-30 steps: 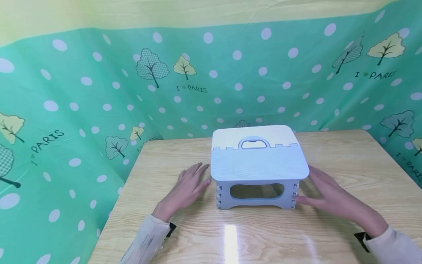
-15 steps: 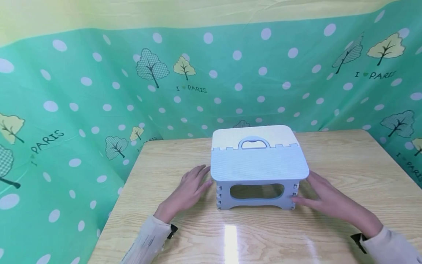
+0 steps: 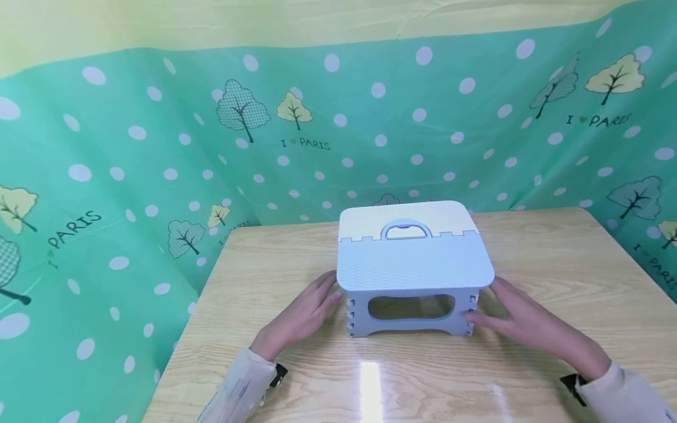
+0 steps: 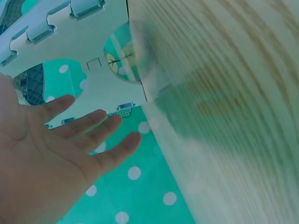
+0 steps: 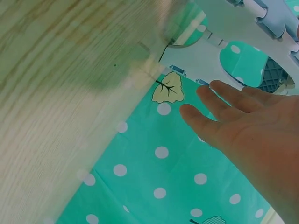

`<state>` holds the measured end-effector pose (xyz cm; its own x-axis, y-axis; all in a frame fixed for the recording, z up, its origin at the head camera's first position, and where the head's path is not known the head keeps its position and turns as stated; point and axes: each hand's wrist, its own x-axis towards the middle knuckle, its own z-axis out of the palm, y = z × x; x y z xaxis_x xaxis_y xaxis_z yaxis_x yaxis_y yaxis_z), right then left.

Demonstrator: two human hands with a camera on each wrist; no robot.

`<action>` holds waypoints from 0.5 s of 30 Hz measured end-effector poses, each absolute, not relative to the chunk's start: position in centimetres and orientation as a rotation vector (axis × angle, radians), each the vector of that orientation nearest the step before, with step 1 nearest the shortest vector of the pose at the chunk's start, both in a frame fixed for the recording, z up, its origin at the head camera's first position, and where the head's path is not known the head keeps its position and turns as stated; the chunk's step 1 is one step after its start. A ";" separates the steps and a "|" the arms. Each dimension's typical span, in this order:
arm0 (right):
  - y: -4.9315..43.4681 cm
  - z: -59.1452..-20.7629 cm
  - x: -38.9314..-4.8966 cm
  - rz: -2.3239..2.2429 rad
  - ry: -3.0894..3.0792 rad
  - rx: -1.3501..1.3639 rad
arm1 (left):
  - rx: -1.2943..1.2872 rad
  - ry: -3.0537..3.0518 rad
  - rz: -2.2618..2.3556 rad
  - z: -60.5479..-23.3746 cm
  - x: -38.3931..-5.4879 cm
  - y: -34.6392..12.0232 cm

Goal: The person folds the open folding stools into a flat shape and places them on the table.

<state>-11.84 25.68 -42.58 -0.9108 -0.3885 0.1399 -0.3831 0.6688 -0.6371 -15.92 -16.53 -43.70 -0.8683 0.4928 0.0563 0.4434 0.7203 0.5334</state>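
Wood table [image 3: 433,373]: stool [image 3: 412,261] between left hand [image 3: 303,313], right hand [image 3: 523,317].

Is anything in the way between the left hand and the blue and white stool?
No, nothing visible stands between them. The left hand is close to the left side of the stool; I can't tell whether it touches.

1. Stool [image 3: 415,264]: pale blue, with fine rippled lines across the top's front; the rear section is white.
2. Handle [image 3: 406,223]: light blue.
3. Cloth [image 3: 158,120]: teal green with white dots; pale yellow band above.
4. Printed trees [image 3: 294,108]: some plain yellow, others grey-green check, all dark-trunked.
5. Lettering [image 3: 314,144]: black, with green hearts.
6. Worktop [image 3: 264,252]: pale beige, wavy brown woodgrain.
7. Sleeves [image 3: 235,385]: off-white, the left dark-streaked.
8. Wrist straps [image 3: 279,375]: black.
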 end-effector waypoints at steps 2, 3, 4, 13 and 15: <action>25.7 -42.6 -11.9 -1.097 2.847 -0.667 | 0.779 2.817 0.862 -43.7 -15.9 -16.5; 25.7 -42.6 -11.8 -1.105 2.842 -0.664 | 0.784 2.808 0.875 -43.8 -15.9 -16.4; 25.7 -42.6 -11.8 -1.113 2.835 -0.661 | 0.793 2.797 0.892 -43.8 -15.9 -16.4; 25.3 -42.6 -11.5 -1.121 2.793 -0.661 | 0.878 2.686 1.048 -43.8 -15.7 -16.2; 25.2 -42.7 -11.5 -1.116 2.792 -0.657 | 0.890 2.661 1.059 -43.7 -15.6 -16.1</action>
